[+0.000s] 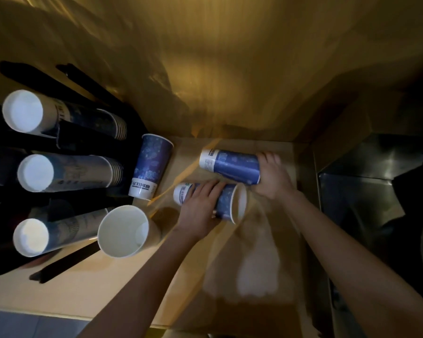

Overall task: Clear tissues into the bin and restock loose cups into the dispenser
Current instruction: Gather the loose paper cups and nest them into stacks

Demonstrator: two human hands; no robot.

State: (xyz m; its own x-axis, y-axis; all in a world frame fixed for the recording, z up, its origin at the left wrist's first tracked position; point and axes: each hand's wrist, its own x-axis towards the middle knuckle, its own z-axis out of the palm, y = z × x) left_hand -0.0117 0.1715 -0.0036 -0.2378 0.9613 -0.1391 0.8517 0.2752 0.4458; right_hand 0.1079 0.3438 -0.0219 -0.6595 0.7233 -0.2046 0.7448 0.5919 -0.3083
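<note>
Two blue paper cups lie on their sides on the tan counter [108,284]. My left hand [202,206] grips the nearer cup [227,203], whose open rim faces right. My right hand [272,175] holds the farther cup [232,165] by its rim end, its white base pointing left. A third blue cup [150,167] stands upside down beside the dispenser. A fourth cup [122,230] stands upright with its white inside showing. The black cup dispenser [78,140] at the left holds three stacks of cups [59,118]. No tissues are in view.
A golden wall [230,69] rises behind the counter. A dark metal surface [364,186] lies to the right, with a dark round object at the far right edge. A black strip [64,264] lies on the counter in front of the dispenser.
</note>
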